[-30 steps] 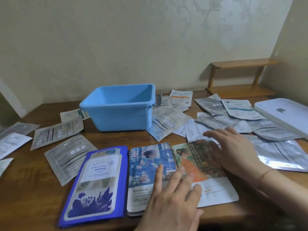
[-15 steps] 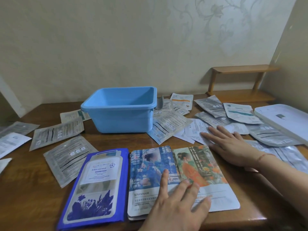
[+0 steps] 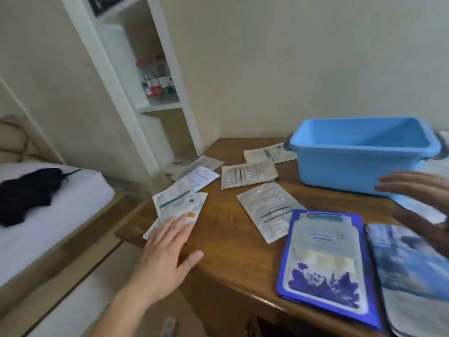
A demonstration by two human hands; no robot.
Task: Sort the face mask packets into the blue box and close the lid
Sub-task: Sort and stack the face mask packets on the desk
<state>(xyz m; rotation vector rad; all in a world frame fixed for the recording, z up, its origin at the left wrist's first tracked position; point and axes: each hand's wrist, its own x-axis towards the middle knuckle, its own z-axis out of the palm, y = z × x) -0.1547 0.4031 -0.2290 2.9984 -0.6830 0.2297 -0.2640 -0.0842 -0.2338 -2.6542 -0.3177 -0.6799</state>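
Left hand [image 3: 167, 249] grip spread flat, fingertips on the white packets [image 3: 179, 207] at the bench [image 3: 226, 239] corner, well left of the blue box [image 3: 359, 154]. Right hand [image 3: 418, 193] grip apart, empty, just in front of the box. Packets look thin, light, slick foil; pinch an edge. Box rigid plastic, empty.

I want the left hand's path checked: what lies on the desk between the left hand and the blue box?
In the head view, between the left hand and the blue box lie bare wood and two silver packets, one nearer the box.
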